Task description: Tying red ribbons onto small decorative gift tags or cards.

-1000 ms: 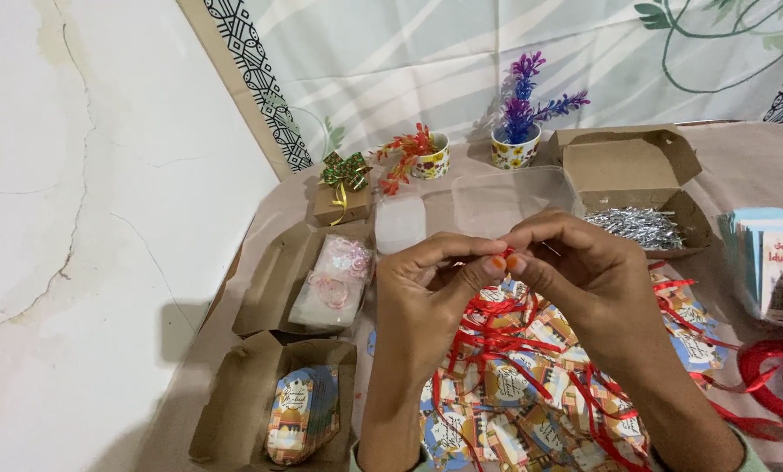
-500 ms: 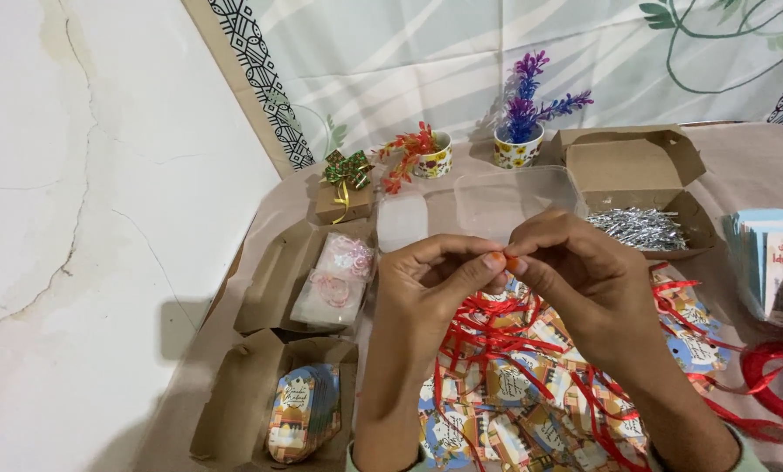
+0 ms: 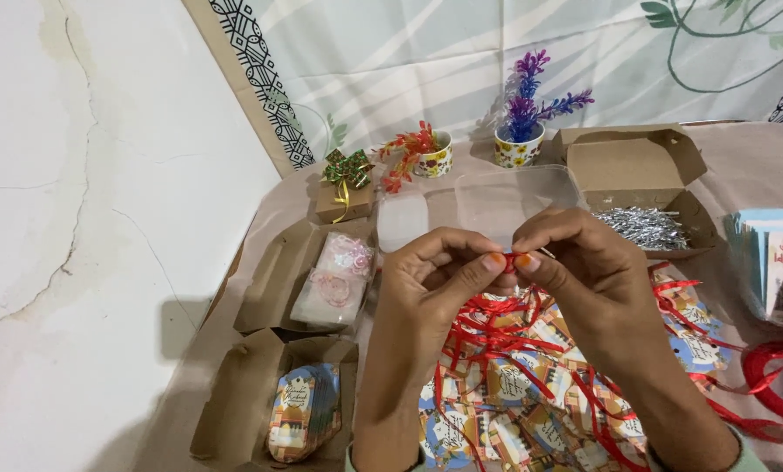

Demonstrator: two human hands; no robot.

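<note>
Left to right: brown box (image 3: 273, 411) of printed tags; box with pink-patterned packets (image 3: 337, 280). My left hand (image 3: 435, 288) and right hand (image 3: 584, 280) meet, fingertips pinching a red ribbon (image 3: 512, 259) over the tag pile (image 3: 531, 393). I judge it light, limp, slippery; grip near the end. Far right, blue cards (image 3: 772, 258).

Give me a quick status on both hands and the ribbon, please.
Left hand and right hand pinching red ribbon together. Tag pile beneath. Nothing blocking.

Below the fingers (image 3: 496, 260) lie tags (image 3: 514, 419); boxes (image 3: 278, 411) sit left, flowerpots (image 3: 518, 149) behind, shreds box (image 3: 645, 188) right.
</note>
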